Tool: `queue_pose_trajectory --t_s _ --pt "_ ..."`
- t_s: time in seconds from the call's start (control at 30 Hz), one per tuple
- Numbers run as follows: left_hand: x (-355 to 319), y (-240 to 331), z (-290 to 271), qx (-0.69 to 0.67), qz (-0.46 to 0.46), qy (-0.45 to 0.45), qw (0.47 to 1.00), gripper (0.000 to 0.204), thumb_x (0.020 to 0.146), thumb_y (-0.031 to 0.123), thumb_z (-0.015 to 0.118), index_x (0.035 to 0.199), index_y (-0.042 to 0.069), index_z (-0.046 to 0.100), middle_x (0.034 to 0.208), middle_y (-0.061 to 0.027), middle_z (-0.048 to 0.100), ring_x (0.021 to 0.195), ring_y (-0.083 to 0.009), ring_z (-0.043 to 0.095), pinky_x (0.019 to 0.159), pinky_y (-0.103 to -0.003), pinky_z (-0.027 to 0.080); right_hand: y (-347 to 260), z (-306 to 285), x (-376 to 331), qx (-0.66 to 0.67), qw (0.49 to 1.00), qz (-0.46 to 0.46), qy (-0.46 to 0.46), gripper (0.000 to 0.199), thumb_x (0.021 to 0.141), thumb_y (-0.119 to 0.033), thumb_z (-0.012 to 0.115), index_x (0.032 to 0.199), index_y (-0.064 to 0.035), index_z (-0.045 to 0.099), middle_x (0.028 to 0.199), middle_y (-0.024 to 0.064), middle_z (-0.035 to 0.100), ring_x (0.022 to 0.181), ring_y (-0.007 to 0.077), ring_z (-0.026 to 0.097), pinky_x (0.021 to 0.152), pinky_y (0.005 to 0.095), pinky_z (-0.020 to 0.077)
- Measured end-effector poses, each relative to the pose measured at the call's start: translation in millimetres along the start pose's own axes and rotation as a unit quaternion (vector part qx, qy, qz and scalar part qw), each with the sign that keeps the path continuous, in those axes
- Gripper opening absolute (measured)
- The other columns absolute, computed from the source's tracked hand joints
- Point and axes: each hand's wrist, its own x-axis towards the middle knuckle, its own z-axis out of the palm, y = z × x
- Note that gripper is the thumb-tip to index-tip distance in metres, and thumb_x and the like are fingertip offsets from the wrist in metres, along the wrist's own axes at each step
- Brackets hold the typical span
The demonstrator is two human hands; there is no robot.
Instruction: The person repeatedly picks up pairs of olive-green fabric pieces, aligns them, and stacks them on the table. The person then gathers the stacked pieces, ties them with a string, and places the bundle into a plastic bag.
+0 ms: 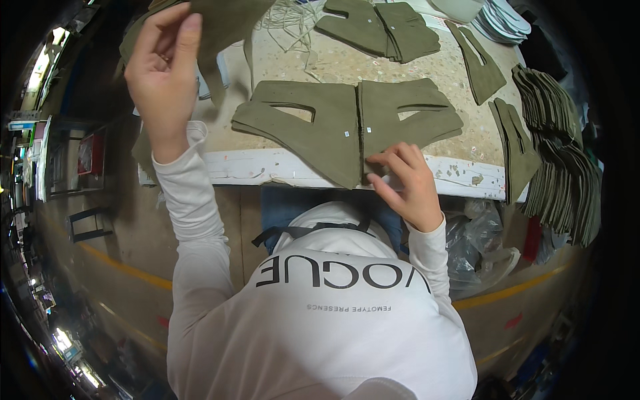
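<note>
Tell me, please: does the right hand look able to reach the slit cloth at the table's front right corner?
Probably yes. From the right hand, the way along the front edge of the table looks free up to the slit cloth, though stretching may be needed.

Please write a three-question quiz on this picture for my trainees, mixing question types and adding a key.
1. Multiple choice: where is the large fanned pile of olive pieces?
a) left side of the picture
b) centre
c) right side

2. True or false: the left central panel and the right central panel each have a slot-shaped cut-out.

3. Fill in: the person's ____ hand is at the near end of the seam between those panels.

Key:
1. c
2. True
3. right (the right hand)
</note>
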Motion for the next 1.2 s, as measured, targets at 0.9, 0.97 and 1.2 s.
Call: queue_pose_trajectory --t_s 0.9,0.97,1.2 --pt "-207.6 13.5 50.0 0.077 0.097 -0.293 0.948 0.026 0.075 0.007 0.074 0.1 0.008 0.072 0.118 -0.0073 0.067 0.115 -0.0259 0.063 0.1 -0.044 0.049 -14.4 40.5 -37.8 -0.062 0.979 -0.045 0.191 0.038 0.067 0.004 0.075 0.105 -0.0037 0.071 0.099 0.0095 0.065 0.09 0.0284 0.066 0.077 0.0362 0.0554" --pt "-202.4 16.0 50.5 0.077 0.112 -0.294 0.946 0.025 0.075 0.009 0.074 0.1 0.008 0.072 0.117 -0.0075 0.068 0.113 -0.0261 0.063 0.098 -0.043 0.049 -15.8 40.0 -38.0 -0.065 0.98 -0.05 0.182 0.037 0.068 0.002 0.075 0.104 -0.0042 0.071 0.098 0.0089 0.065 0.089 0.0278 0.066 0.075 0.0355 0.0544" --pt "-140.5 15.2 55.2 0.091 0.132 -0.361 0.919 0.021 0.08 0.016 0.072 0.1 0.008 0.072 0.114 -0.0097 0.068 0.107 -0.0273 0.065 0.094 -0.041 0.049 -6.6 5.0 -17.3 0.023 0.99 -0.047 0.134 0.019 0.074 -0.013 0.076 0.091 -0.0045 0.072 0.091 0.0079 0.066 0.081 0.0256 0.064 0.068 0.0351 0.0505"
